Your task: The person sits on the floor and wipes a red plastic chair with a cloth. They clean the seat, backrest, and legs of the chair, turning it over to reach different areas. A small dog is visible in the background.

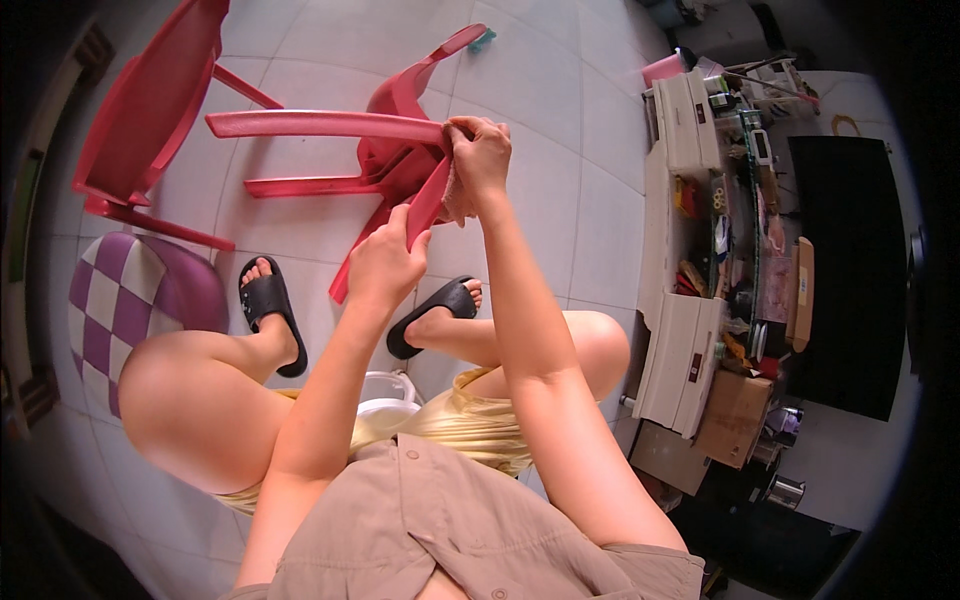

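A red plastic chair [380,126] lies tipped over on the floor in front of me, its legs pointing left and toward me. My left hand [385,258] is closed round one of its legs, the one nearest me. Farther along, where two legs meet the seat, my right hand [479,158] presses a pinkish cloth [456,200] against the chair. The cloth hangs below the right fingers, and part of it is hidden by that hand.
A second red chair [150,110] stands at the left, beside a purple-and-white checkered stool [125,300]. A white bucket [385,408] sits between my legs. Along the right runs a white cabinet [680,350] with cluttered shelves. A small teal item [483,41] lies beyond the chair.
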